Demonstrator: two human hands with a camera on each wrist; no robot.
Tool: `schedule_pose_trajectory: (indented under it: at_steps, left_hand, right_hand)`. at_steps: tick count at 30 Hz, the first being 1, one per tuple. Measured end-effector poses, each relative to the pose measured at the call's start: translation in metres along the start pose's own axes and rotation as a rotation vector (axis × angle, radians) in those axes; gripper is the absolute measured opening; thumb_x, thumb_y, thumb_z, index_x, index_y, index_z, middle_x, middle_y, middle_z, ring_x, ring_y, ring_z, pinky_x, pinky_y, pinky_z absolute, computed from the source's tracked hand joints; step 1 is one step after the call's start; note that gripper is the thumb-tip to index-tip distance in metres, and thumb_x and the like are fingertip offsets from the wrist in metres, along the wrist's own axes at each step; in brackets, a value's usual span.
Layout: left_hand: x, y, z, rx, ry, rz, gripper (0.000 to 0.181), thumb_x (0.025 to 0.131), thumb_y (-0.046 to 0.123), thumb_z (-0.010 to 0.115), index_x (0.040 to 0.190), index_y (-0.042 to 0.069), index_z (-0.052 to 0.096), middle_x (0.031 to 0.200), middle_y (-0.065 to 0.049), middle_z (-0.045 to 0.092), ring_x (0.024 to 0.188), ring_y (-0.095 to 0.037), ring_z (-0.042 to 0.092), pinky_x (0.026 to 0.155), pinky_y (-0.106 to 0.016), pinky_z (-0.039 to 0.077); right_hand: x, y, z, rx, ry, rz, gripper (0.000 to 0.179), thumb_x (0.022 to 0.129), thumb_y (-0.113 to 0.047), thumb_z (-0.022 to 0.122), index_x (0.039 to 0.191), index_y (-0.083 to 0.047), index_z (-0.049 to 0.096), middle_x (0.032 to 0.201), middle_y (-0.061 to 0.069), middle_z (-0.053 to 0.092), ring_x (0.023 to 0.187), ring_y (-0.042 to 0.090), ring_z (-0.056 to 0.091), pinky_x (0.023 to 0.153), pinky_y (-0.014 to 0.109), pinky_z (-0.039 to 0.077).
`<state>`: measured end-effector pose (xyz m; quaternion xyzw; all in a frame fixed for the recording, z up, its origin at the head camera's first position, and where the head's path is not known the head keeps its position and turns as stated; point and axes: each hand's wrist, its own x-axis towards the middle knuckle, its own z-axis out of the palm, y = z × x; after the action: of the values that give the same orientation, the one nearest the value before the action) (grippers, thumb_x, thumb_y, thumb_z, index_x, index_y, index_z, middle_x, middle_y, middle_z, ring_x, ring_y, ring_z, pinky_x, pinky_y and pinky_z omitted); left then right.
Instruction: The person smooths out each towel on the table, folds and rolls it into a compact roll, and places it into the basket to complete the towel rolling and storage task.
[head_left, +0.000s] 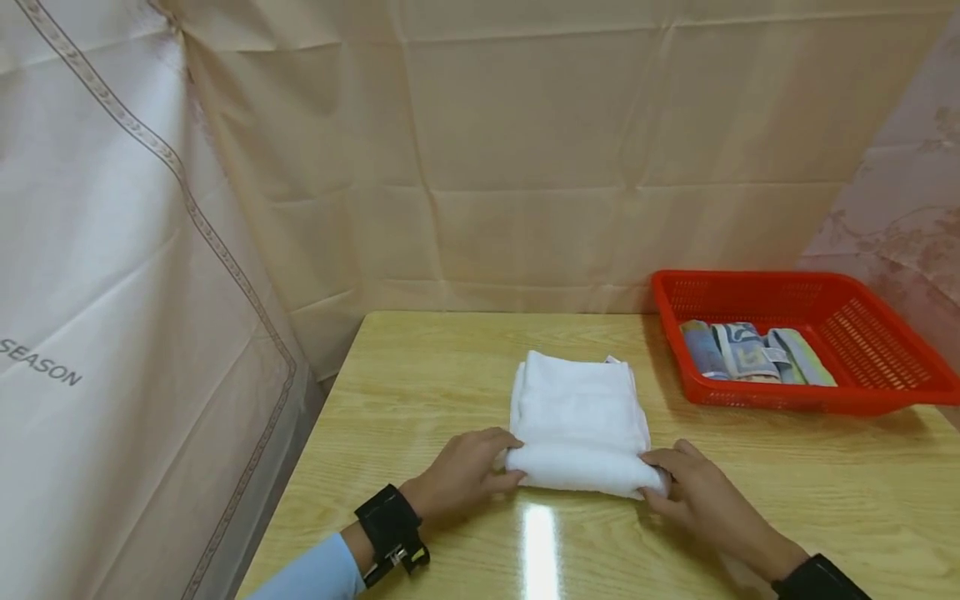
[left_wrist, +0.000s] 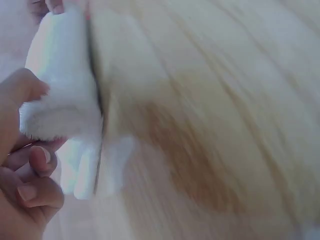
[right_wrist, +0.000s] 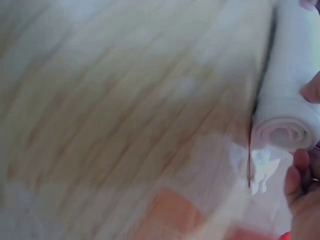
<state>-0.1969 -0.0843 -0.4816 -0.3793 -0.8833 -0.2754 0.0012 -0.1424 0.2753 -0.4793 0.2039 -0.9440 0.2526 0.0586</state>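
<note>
A white towel (head_left: 577,400) lies on the wooden table, its near edge rolled into a thick cylinder while the far part stays flat and folded. At the roll's left end my left hand (head_left: 467,468) grips it between thumb and fingers. My right hand (head_left: 697,500) grips the opposite end in the same way. In the right wrist view the spiral end of the towel roll (right_wrist: 285,134) shows beside the fingers. The left wrist view has the thumb on top of the roll (left_wrist: 62,100) and curled fingers below it.
A red plastic basket (head_left: 885,394) stands at the table's back right, with several rolled patterned towels (head_left: 742,350) in its left part. Beige cloth (head_left: 525,167) hangs behind the table (head_left: 405,375), and a white cloth (head_left: 112,292) hangs on the left.
</note>
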Motion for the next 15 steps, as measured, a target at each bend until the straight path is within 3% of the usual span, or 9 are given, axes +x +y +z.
schedule_pose_trajectory:
  at_steps: [4, 6, 8, 11, 13, 15]
  left_hand:
    - [0.0019, -0.0029, -0.0023, -0.244, -0.038, -0.090, 0.031, 0.099, 0.038, 0.070, 0.121, 0.016, 0.069, 0.094, 0.005, 0.072, 0.067, -0.003, 0.057, 0.061, -0.021, 0.048]
    - [0.0031, -0.0056, -0.0023, -0.340, -0.039, -0.103, 0.031, 0.101, 0.037, 0.068, 0.125, 0.019, 0.062, 0.088, 0.005, 0.071, 0.063, -0.003, 0.056, 0.058, -0.022, 0.047]
    - [0.0048, -0.0088, -0.0009, -0.383, -0.025, -0.101, 0.028, 0.103, 0.036, 0.064, 0.127, 0.023, 0.056, 0.093, 0.006, 0.072, 0.065, -0.002, 0.057, 0.059, -0.022, 0.047]
    - [0.0076, -0.0102, 0.0003, -0.360, 0.000, -0.081, 0.022, 0.106, 0.035, 0.060, 0.126, 0.028, 0.054, 0.092, 0.004, 0.072, 0.064, -0.003, 0.056, 0.058, -0.022, 0.045]
    - [0.0090, -0.0091, 0.0009, -0.279, 0.025, -0.070, 0.018, 0.107, 0.035, 0.058, 0.123, 0.029, 0.061, 0.096, 0.005, 0.073, 0.063, -0.003, 0.054, 0.058, -0.022, 0.045]
    - [0.0096, -0.0064, 0.0008, -0.154, 0.055, -0.052, 0.018, 0.107, 0.036, 0.058, 0.120, 0.026, 0.067, 0.107, 0.006, 0.072, 0.073, -0.003, 0.061, 0.062, -0.022, 0.048]
  right_hand:
    - [0.0019, 0.0006, -0.0035, 0.148, -0.045, 0.091, 0.033, 0.094, -0.024, 0.077, 0.120, -0.005, 0.070, 0.087, -0.009, 0.059, 0.074, 0.001, 0.048, 0.062, 0.023, 0.042]
    - [0.0046, -0.0002, -0.0053, 0.216, -0.067, 0.126, 0.037, 0.097, -0.026, 0.074, 0.126, -0.007, 0.063, 0.085, -0.008, 0.060, 0.073, 0.003, 0.050, 0.062, 0.024, 0.042]
    - [0.0074, -0.0009, -0.0062, 0.262, -0.076, 0.157, 0.036, 0.098, -0.027, 0.072, 0.127, -0.012, 0.055, 0.079, -0.006, 0.056, 0.070, 0.005, 0.050, 0.060, 0.025, 0.041]
    - [0.0101, -0.0015, -0.0044, 0.256, -0.037, 0.157, 0.029, 0.098, -0.024, 0.073, 0.118, -0.018, 0.053, 0.073, -0.006, 0.051, 0.066, 0.007, 0.048, 0.057, 0.025, 0.039]
    - [0.0092, -0.0013, -0.0022, 0.171, 0.006, 0.127, 0.020, 0.098, -0.024, 0.072, 0.113, -0.019, 0.061, 0.079, -0.005, 0.057, 0.070, 0.008, 0.050, 0.060, 0.028, 0.044]
    - [0.0065, -0.0006, -0.0003, 0.061, 0.044, 0.083, 0.016, 0.098, -0.026, 0.073, 0.111, -0.017, 0.069, 0.097, -0.001, 0.065, 0.084, 0.013, 0.057, 0.072, 0.034, 0.053]
